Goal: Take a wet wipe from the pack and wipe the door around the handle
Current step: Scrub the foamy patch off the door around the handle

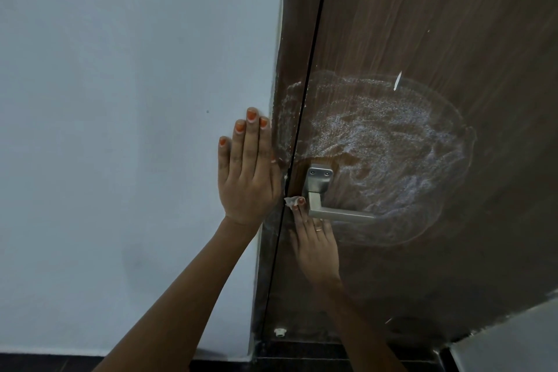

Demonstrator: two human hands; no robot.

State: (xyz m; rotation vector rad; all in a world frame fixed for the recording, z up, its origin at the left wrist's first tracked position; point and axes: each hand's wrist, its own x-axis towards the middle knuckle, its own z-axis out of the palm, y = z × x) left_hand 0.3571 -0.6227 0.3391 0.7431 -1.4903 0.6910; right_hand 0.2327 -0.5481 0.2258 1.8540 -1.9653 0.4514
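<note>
The dark brown door (422, 24) carries a silver lever handle (320, 199) near its left edge. A wide wet, foamy smear (386, 145) spreads above and to the right of the handle. My right hand (317, 248) presses flat on the door just below and left of the handle, fingers on a small white wet wipe (291, 201) that peeks out at the fingertips. My left hand (247, 172) lies flat and open against the wall beside the door frame (283, 136), holding nothing. The wipe pack is not in view.
A pale wall (120, 100) fills the left half. A thin black gap (305, 100) runs between frame and door. A small white door stop (280, 332) sits low by the frame. Dark floor (302, 362) shows at the bottom; a pale surface (513, 341) sits at the bottom right.
</note>
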